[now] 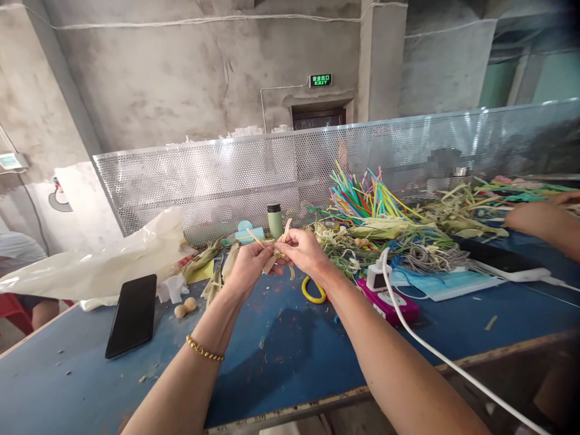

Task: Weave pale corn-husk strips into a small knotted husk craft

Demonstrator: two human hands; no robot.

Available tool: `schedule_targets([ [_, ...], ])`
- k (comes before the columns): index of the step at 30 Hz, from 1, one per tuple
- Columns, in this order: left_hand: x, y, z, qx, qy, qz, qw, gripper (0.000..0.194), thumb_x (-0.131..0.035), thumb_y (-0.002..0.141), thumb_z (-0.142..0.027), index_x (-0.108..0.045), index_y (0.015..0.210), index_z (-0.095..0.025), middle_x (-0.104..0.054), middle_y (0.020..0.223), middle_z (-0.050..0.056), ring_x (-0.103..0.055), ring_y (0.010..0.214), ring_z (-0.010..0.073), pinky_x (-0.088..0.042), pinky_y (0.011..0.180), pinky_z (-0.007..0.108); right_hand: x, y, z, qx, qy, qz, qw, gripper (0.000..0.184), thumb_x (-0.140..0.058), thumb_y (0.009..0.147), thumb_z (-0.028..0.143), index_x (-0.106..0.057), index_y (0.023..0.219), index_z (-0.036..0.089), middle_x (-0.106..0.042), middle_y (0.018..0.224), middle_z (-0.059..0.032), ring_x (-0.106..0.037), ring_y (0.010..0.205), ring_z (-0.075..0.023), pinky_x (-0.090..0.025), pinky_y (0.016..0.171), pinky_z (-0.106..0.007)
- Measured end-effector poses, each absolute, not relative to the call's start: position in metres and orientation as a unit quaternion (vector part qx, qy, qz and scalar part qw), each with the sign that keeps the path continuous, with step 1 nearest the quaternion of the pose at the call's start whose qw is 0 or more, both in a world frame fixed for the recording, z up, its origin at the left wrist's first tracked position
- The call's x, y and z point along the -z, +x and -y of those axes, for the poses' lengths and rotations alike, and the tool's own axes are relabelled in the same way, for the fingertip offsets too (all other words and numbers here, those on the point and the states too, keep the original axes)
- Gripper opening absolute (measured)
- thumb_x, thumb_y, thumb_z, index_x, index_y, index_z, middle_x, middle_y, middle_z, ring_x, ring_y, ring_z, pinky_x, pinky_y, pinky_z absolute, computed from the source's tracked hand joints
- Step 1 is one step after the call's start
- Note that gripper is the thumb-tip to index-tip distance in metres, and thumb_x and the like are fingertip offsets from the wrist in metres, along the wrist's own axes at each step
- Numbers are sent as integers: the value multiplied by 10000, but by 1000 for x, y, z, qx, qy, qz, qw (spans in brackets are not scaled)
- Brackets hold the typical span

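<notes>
Over the middle of the blue table, my left hand (251,264) and my right hand (304,249) meet, fingertips nearly touching. Between them they pinch pale, flat corn husk strips (287,227), whose ends stick up and hang below the fingers. The exact crossing of the strips is hidden by my fingers. A yellow ring-shaped handle (313,299) lies on the table just below my right hand. Behind my left hand lie more dried husks (230,261), and a green bottle with a black lid (274,220) stands beyond both hands.
At left are a black phone (131,315), two small round tan pieces (185,307) and a large plastic bag (113,263). At right sit a magenta power strip (408,309) with a white cable, colourful stems (367,196) and a blue mask (446,285). A co-worker's hand (532,219) reaches in.
</notes>
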State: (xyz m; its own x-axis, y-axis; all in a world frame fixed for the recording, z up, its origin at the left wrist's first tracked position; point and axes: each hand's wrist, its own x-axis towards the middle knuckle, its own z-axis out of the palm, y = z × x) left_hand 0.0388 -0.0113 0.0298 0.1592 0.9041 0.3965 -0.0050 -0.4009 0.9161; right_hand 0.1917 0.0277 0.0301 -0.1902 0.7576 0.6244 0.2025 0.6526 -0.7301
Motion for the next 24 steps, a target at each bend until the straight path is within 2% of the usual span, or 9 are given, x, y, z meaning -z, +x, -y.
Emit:
schedule_targets([
  [5, -30, 40, 12, -543, 622, -355, 439, 235, -668, 873, -357, -636, 808, -134, -752, 696, 88, -653, 487, 149, -485, 515, 257, -30, 192, -27, -235, -346, 730, 540, 117, -668, 793, 270, -637, 734, 174, -632, 621, -11, -566, 573, -139, -421, 533, -241],
  [9, -30, 34, 11, -517, 653, -340, 436, 310, -762, 810, -414, -657, 789, -123, -755, 717, 100, -660, 509, 148, -453, 500, 242, -29, 192, -29, -226, -343, 739, 535, 77, -661, 787, 230, -634, 739, 176, -633, 606, -8, -564, 559, -134, -410, 522, -234],
  [12, -30, 30, 8, -513, 646, -349, 445, 308, -819, 754, -399, -684, 783, -123, -755, 714, 93, -663, 537, 144, -468, 515, 239, -29, 193, -27, -236, -338, 749, 519, 148, -648, 828, 271, -632, 715, 176, -601, 553, 1, -537, 516, -125, -391, 495, -230],
  [16, -30, 28, 7, -504, 647, -339, 461, 328, -820, 751, -421, -749, 796, -104, -771, 792, 125, -667, 571, 141, -492, 549, 251, -31, 194, -24, -259, -338, 735, 528, 274, -637, 871, 346, -598, 659, 178, -588, 520, 0, -512, 463, -108, -394, 478, -229],
  [22, -33, 27, 11, -487, 654, -327, 477, 323, -838, 733, -425, -791, 802, -114, -773, 774, 122, -651, 573, 133, -417, 496, 218, -35, 194, -21, -281, -342, 713, 543, 277, -644, 852, 334, -590, 632, 176, -572, 479, 2, -489, 411, -100, -390, 456, -229],
  [24, -34, 26, 12, -487, 652, -330, 479, 294, -835, 736, -404, -791, 794, -119, -776, 775, 121, -665, 592, 140, -430, 508, 219, -36, 193, -20, -285, -348, 706, 547, 271, -644, 847, 329, -598, 629, 174, -566, 471, 2, -488, 409, -101, -391, 455, -230],
])
